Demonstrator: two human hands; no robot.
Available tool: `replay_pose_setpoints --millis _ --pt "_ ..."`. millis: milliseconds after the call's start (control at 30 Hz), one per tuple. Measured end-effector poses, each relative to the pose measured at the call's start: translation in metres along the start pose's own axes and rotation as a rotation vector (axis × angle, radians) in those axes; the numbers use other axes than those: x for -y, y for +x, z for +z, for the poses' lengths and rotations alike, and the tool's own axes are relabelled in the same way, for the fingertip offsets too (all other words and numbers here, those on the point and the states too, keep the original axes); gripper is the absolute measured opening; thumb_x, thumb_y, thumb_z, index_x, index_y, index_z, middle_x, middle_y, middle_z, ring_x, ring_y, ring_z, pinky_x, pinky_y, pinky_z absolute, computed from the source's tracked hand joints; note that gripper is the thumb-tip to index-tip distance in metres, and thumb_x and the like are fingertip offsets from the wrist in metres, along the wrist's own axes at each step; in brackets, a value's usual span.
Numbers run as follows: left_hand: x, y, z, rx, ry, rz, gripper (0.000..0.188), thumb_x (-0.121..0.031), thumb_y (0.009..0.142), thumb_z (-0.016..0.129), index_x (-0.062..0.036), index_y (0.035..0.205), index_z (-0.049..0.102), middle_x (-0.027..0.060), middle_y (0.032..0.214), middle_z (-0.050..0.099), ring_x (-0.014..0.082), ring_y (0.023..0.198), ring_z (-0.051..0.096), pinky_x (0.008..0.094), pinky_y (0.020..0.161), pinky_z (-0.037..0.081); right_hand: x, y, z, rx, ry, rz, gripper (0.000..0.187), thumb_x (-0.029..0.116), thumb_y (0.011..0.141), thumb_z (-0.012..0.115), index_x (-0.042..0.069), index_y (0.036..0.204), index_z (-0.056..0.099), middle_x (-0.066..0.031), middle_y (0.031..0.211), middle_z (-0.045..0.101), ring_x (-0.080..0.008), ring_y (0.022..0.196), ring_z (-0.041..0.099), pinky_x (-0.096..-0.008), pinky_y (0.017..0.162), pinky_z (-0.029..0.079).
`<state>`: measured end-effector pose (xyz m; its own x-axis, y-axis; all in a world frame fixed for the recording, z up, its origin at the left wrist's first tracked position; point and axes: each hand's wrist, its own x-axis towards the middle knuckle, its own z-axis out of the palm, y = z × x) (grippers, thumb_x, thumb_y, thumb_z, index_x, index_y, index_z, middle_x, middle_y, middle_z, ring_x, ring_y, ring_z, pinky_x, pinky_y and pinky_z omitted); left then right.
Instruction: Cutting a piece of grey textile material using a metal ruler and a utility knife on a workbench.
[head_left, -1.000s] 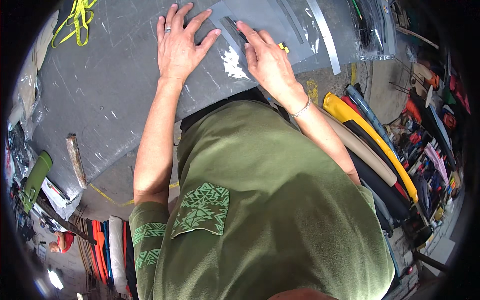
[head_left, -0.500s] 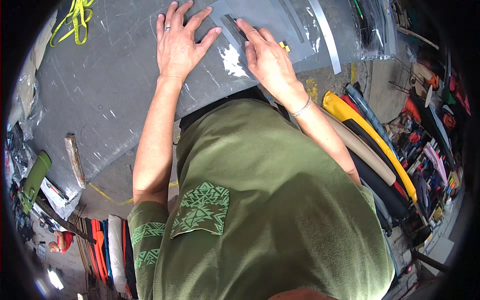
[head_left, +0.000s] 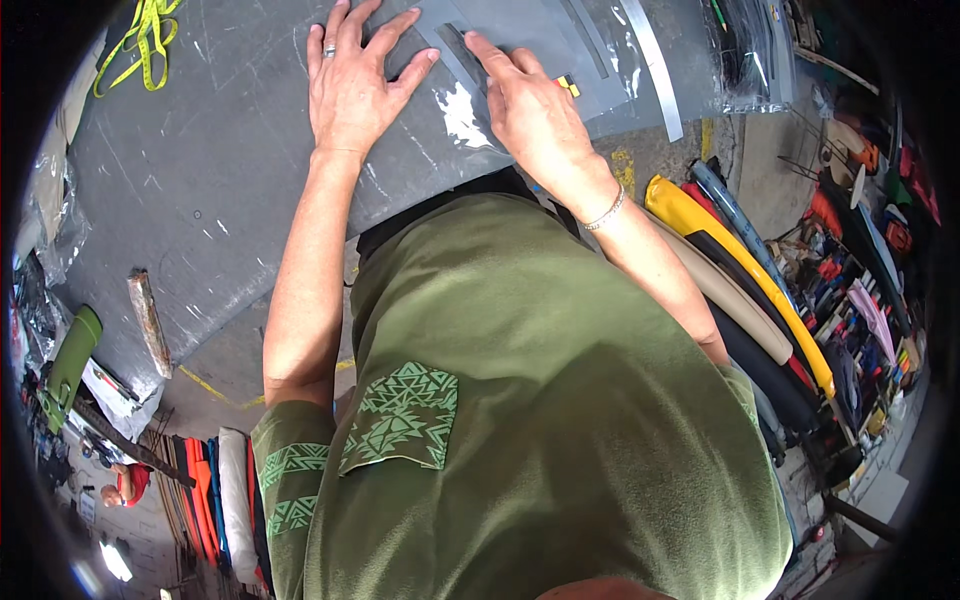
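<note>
My left hand lies flat with its fingers spread, pressing on the grey table and the left edge of a clear plastic sheet. My right hand is closed around a black-and-yellow utility knife, mostly hidden by the palm; only its back end sticks out. The right index finger stretches forward to a dark narrow strip on the sheet. The knife's blade cannot be made out. A pale glare shows on the plastic between my hands.
The scratched grey table carries a yellow tape measure, a worn bar near its edge and a pale metal strip. Rolls of material, including a yellow roll, stand at right. A person in red is far off at lower left.
My right hand has shifted very slightly, still holding the knife. The left hand stays flat in place. The whole view has tilted a little.
</note>
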<state>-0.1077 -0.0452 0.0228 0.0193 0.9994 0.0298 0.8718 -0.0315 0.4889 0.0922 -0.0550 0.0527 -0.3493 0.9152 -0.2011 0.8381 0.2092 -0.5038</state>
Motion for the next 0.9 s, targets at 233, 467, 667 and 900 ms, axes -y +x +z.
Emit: replay_pose_setpoints --millis 233,467,667,900 --pt "-0.002 0.001 -0.001 0.005 0.004 0.007 0.057 -0.042 0.085 0.077 -0.0132 0.134 0.067 0.018 0.15 0.05 0.0403 0.148 0.035 0.0566 0.124 0.023 0.007 0.001 0.002 0.027 -0.026 0.035 0.055 0.003 0.096 0.056 0.017 0.149 0.049 -0.0195 0.113 0.063 -0.0419 0.09 0.068 -0.0497 0.079 0.059" --pt "0.026 -0.002 0.031 -0.192 0.058 0.14 0.054 -0.058 0.088 0.072 -0.0287 0.134 0.069 0.0067 0.147 0.054 0.0326 0.147 0.039 0.0575 0.123 0.025 -0.005 0.004 0.002 -0.028 0.028 -0.021 0.055 0.004 0.096 0.056 0.015 0.149 0.05 -0.0196 0.109 0.064 -0.0402 0.094 0.068 -0.0468 0.084 0.057" --pt "0.029 -0.004 0.03 -0.187 0.085 0.147 0.052 -0.056 0.093 0.068 -0.028 0.137 0.067 0.0066 0.15 0.053 0.0316 0.149 0.038 0.0557 0.124 0.024 -0.008 -0.01 0.01 -0.11 0.198 -0.068 0.051 0.007 0.097 0.057 0.017 0.147 0.051 -0.0184 0.108 0.063 -0.0407 0.09 0.067 -0.0491 0.081 0.057" --pt "-0.006 -0.001 -0.005 0.017 -0.009 -0.035 0.048 -0.038 0.091 0.071 -0.0138 0.133 0.068 0.0182 0.149 0.051 0.0391 0.148 0.036 0.0552 0.125 0.023 -0.009 -0.009 0.017 -0.11 0.144 -0.083 0.05 0.007 0.097 0.058 0.016 0.146 0.053 -0.0172 0.106 0.063 -0.0389 0.085 0.068 -0.0481 0.076 0.058"
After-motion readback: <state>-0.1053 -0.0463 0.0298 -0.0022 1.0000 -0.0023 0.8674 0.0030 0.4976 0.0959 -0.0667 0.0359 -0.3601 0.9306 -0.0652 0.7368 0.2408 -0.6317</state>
